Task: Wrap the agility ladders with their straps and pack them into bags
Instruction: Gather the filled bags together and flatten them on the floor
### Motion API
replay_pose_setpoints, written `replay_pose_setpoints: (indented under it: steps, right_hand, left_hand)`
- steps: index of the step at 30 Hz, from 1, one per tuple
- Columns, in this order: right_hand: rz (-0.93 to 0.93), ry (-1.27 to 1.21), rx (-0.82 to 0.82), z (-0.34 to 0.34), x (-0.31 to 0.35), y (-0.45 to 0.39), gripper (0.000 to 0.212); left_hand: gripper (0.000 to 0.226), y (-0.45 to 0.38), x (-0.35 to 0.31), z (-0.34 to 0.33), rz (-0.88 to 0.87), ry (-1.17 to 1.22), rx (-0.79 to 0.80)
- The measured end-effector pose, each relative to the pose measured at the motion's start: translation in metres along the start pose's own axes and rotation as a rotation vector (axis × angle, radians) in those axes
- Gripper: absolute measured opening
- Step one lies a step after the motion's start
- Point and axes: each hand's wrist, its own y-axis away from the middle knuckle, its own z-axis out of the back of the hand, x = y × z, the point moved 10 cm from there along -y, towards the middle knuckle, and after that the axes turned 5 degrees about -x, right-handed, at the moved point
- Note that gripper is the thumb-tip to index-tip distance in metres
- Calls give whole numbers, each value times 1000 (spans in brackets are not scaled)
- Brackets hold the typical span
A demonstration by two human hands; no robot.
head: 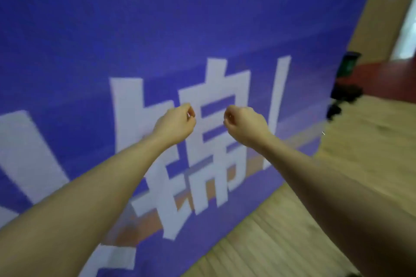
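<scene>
Both arms outstretched; left hand [177,122] and right hand [244,123] fisted, holding nothing visible. Blue banner [157,29], white characters, behind them. View blurred.

blue banner [157,29], white character, perhaps "锦"

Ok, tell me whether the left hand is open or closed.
Closed. The left hand is a fist, fingers curled in, nothing visibly held, raised before the blue banner.

My one head camera looks forward and slightly down along my outstretched arms, close to a blue banner [157,29] with white characters; wooden floor [292,231] fills the lower right.
</scene>
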Motion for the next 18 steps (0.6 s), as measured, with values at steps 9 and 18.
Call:
replay_pose_setpoints:
  steps: [9, 18]
  right_hand:
    - [-500, 78, 182, -105, -262, 136, 11]
    - [-999, 169, 300, -183, -432, 358, 20]
  left_hand:
    - [17, 39, -80, -333, -223, 124, 597]
    - [15, 201, -142, -583, -486, 178, 1075]
